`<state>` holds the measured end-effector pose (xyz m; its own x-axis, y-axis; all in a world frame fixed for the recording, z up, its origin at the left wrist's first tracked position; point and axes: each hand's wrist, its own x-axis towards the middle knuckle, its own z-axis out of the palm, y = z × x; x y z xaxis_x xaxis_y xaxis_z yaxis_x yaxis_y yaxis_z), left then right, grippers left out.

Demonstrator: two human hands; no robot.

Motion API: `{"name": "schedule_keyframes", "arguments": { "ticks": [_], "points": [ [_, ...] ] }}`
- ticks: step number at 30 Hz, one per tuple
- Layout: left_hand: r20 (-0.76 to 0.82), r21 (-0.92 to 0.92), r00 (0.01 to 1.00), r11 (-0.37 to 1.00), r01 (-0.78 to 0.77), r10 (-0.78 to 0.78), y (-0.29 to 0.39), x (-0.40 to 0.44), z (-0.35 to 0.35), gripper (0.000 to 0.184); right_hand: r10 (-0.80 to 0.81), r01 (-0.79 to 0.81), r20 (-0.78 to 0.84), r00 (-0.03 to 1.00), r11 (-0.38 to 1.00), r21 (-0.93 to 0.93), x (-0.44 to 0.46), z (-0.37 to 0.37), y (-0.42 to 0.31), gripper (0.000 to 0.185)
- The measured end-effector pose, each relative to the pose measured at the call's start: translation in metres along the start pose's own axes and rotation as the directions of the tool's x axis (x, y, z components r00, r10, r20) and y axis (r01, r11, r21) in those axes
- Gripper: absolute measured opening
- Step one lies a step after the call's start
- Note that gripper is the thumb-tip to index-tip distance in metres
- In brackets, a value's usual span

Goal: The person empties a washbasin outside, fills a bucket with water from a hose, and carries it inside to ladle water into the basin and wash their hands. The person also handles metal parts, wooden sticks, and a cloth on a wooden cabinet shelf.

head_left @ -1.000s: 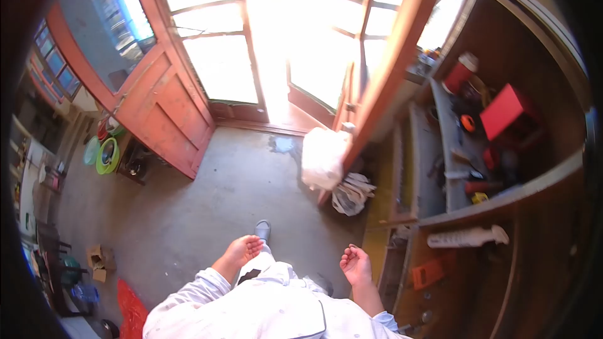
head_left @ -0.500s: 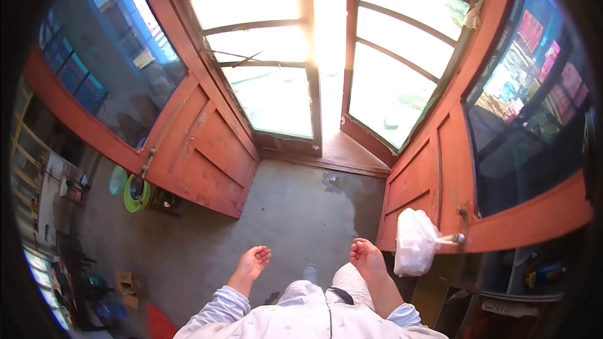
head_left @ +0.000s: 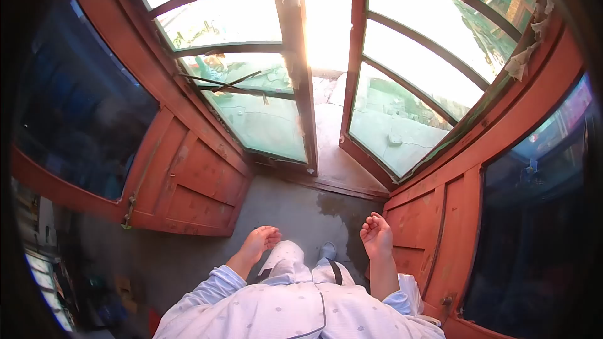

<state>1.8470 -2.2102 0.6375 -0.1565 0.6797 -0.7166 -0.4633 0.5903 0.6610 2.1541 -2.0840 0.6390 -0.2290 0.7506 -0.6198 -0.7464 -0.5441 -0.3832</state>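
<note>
Indoors, a person's left hand (head_left: 259, 244) and right hand (head_left: 377, 236) hover empty, fingers loosely curled, before partly open glass-paned doors (head_left: 303, 100) flanked by red panelled doors (head_left: 204, 172).

Red doors (head_left: 204, 179) flank a sunlit doorway (head_left: 330, 132)
Beyond the left grip (head_left: 259, 242), grey floor (head_left: 286, 204) meets glass-paned doors (head_left: 257, 119).

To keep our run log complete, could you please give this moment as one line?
left hand: nothing held | right hand: nothing held | inner doors: open | outer doors: ajar
</note>
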Motion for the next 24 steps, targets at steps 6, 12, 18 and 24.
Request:
{"name": "schedule_keyframes", "arguments": {
  "ticks": [6,12,18,24],
  "points": [
    [0.086,0.113,0.994,0.992,0.055,-0.065,0.054,0.074,0.015,0.021,-0.056,0.054,-0.157,0.986,0.998,-0.017,0.040,0.002,-0.009,0.010],
    [0.201,0.289,0.980,0.956,-0.056,-0.004,0.124,0.138,0.020,0.017,-0.203,0.197,-0.146,0.968,0.979,-0.052,0.091,0.062,-0.025,0.013],
    [0.271,0.363,0.962,0.927,-0.096,-0.007,0.174,0.174,0.044,0.015,-0.313,0.308,0.013,0.950,0.929,-0.206,0.156,0.170,-0.070,0.018],
    [0.382,0.374,0.923,0.920,-0.118,-0.037,0.223,0.242,0.132,0.017,-0.363,0.393,0.151,0.919,0.845,-0.363,0.301,0.265,-0.159,0.025]
  ]
}}
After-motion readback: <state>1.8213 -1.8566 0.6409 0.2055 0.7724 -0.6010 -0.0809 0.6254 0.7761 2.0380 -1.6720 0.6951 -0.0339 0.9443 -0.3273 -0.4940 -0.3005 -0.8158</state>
